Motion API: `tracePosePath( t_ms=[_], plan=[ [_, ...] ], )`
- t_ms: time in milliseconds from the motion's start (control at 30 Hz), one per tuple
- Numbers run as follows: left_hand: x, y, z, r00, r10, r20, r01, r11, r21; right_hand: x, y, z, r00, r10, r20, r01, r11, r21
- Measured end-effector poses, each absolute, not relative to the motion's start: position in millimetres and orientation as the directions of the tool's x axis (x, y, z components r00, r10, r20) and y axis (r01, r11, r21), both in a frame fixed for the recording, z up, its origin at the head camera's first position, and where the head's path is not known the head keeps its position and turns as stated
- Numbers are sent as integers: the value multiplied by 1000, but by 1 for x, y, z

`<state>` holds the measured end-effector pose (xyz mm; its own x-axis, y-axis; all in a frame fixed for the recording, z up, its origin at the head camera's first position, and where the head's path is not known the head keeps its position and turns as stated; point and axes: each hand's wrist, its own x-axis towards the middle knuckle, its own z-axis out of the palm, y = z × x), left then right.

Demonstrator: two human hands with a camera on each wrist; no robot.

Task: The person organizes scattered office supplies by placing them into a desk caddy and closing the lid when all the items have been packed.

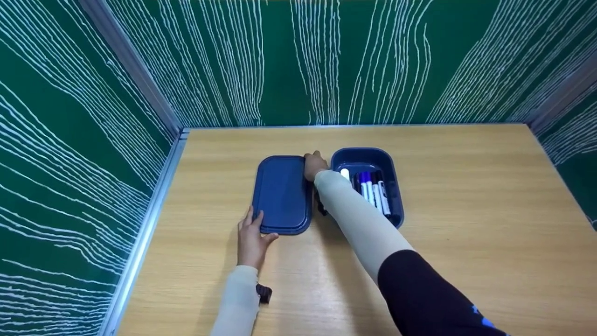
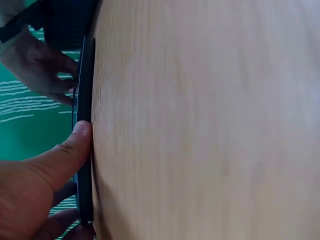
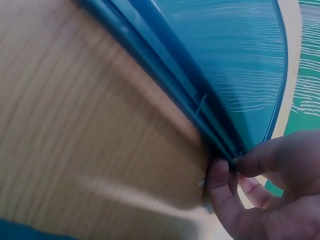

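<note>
A dark blue plastic lid point(image 1: 282, 193) lies nearly flat at the tabletop, left of an uncovered box of the same colour. My left hand point(image 1: 251, 240) holds its near left corner, the thumb point(image 2: 75, 142) against the near edge and the fingers along the left side. At the far right corner my right hand point(image 1: 315, 165) pinches the lid's rim between thumb and fingers, which shows closely in the right wrist view. Inside the box point(image 1: 397, 193) lie several markers point(image 1: 373, 189), with white barrels and purple or black caps; my right forearm partly hides them.
The wooden table point(image 1: 475, 224) backs onto a green wall point(image 1: 280, 60) with white wavy lines. A metal rail point(image 1: 144, 224) runs along its left edge. My right sleeve point(image 1: 359, 219) crosses over the box's near left part.
</note>
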<state>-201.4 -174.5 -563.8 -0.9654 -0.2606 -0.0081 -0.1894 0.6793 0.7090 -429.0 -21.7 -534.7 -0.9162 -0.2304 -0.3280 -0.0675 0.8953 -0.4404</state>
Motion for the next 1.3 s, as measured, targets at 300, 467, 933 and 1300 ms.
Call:
tracePosePath(
  t_ms=[300,467,933,1300],
  plan=[
    [-188,-185,-550,-939,-140,314,61,830,554,-427,-27,-510,-928,-285,-241,-71,769,-636],
    [-183,-191,-538,-807,138,574,275,948,159,-428,-24,-501,-924,-285,-257,-11,689,-725],
    [-182,-188,-532,-675,156,721,276,960,52,-413,-3,-483,-820,-371,-436,452,48,-891],
    [-176,-144,-516,-621,-204,757,397,751,528,-400,-15,-513,-767,-444,-463,607,-265,-749]
  ],
)
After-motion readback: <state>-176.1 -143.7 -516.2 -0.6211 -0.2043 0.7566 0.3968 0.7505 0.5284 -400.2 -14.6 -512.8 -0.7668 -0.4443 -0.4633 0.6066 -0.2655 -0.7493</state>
